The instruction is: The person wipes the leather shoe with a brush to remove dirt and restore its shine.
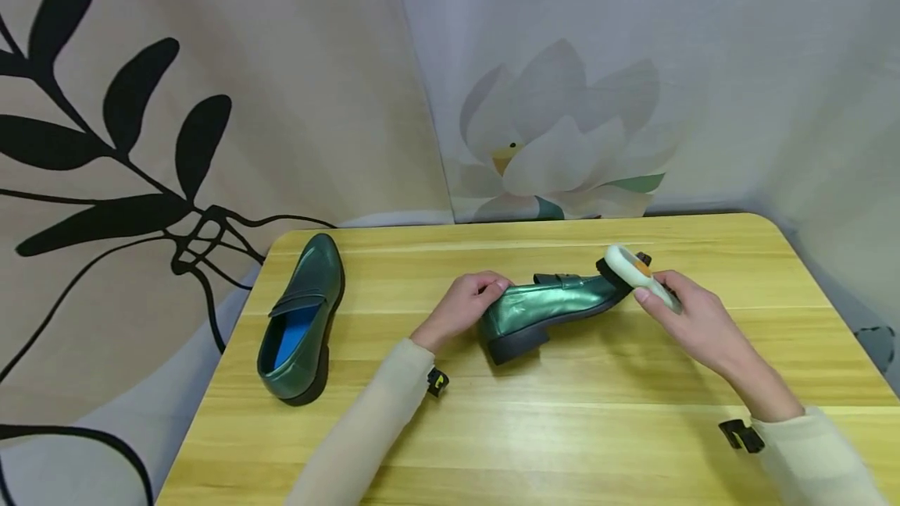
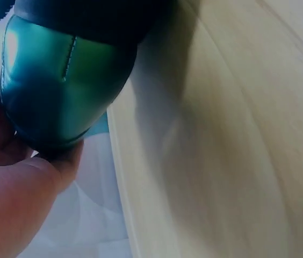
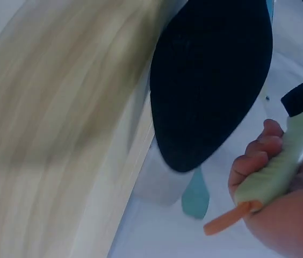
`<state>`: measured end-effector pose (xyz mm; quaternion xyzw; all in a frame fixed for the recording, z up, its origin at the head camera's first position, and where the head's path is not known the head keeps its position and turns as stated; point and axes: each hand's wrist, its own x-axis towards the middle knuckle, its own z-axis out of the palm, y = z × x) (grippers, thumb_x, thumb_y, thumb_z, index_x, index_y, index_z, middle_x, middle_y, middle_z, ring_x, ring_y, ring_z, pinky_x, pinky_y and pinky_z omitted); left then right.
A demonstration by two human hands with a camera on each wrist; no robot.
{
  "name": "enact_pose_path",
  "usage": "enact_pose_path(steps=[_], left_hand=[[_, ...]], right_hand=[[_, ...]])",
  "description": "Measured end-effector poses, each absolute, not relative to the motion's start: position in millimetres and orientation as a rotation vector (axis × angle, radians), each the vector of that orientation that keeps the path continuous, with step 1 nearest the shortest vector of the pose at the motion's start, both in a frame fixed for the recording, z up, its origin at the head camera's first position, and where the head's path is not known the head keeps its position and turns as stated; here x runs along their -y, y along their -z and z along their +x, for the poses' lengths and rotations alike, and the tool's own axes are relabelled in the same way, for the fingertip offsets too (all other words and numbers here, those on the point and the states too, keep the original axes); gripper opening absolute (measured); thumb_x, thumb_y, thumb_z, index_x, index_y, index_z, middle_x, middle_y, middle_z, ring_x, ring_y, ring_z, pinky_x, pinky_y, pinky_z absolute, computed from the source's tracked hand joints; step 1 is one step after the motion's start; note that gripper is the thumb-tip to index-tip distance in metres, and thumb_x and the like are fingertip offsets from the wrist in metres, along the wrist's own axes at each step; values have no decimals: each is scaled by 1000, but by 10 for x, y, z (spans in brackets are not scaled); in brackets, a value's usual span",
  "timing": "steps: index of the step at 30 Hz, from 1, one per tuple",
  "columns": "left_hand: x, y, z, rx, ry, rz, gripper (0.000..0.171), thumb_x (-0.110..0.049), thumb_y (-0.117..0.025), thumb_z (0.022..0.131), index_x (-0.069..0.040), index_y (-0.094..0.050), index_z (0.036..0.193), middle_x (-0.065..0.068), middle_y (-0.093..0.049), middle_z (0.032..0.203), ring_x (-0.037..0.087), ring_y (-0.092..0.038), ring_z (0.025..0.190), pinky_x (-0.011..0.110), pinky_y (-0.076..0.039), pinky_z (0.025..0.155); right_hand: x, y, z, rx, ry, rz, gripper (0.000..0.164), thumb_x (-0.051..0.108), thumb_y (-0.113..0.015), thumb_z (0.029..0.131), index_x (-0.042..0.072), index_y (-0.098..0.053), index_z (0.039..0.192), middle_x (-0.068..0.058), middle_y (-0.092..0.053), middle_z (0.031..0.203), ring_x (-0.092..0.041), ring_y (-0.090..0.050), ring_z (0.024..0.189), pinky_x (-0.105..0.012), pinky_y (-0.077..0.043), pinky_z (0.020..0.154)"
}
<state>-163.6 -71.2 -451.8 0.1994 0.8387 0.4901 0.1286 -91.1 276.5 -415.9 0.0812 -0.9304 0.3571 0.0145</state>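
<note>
My left hand (image 1: 469, 304) grips a shiny green loafer (image 1: 555, 304) by the back of its collar, the heel end toward that hand. The shoe is tilted with its toe raised to the right. In the left wrist view, its green back (image 2: 60, 80) and stitched seam show. My right hand (image 1: 696, 318) holds a white shoe brush (image 1: 628, 265) with an orange part and dark bristles. The bristles lie against the toe in the head view. The right wrist view shows the loafer's black sole (image 3: 210, 80) and fingers wrapped around the brush's pale handle (image 3: 280, 166).
A matching green loafer (image 1: 302, 326) with a blue insole stands upright at the table's left side. The wooden table (image 1: 562, 443) has a rounded back right corner. Behind it hangs a cloth backdrop (image 1: 316, 100) with plant and flower prints.
</note>
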Motion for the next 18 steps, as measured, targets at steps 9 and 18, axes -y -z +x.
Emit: enact_pose_path(steps=[9, 18], left_hand=[[832, 4608, -1691, -2272, -1506, 637, 35, -19, -46, 112, -2, -69, 133, 12, -66, 136, 25, -56, 133, 42, -41, 113], [877, 4598, -1683, -2140, -1568, 625, 36, -21, -50, 111, -2, -67, 136, 9, -65, 140, 21, -54, 135, 40, -41, 114]], right_hand=[[-2232, 4184, -864, 2814, -921, 570, 37, 33, -66, 103, 4, -63, 126, -9, -68, 112, -22, -59, 86, -41, -49, 72], [-1787, 4287, -870, 2592, -561, 949, 46, 55, -67, 97, 13, -70, 115, 2, -65, 98, -12, -59, 75, -31, -49, 58]])
